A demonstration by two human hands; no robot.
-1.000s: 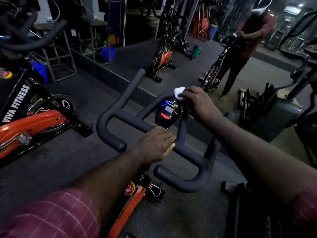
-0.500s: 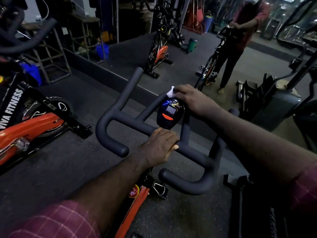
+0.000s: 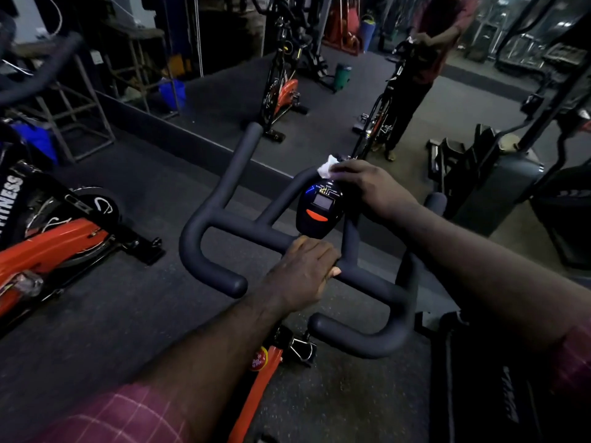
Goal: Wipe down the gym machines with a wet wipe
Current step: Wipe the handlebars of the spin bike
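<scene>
A spin bike's black padded handlebar fills the middle of the head view. Its small console with a grey screen and an orange button sits at the bar's centre. My left hand grips the crossbar just below the console. My right hand holds a white wet wipe against the top of the console; only a corner of the wipe shows past my fingers. The bike's orange frame runs down beneath my left forearm.
A second orange spin bike stands close on the left. A wall mirror ahead reflects bikes and a person. A dark machine stands to the right, another black frame at lower right. Blue bucket by a metal stand.
My right hand with the wipe has slid slightly across the console's top. My left hand keeps its grip on the crossbar. The view has shifted a little.
</scene>
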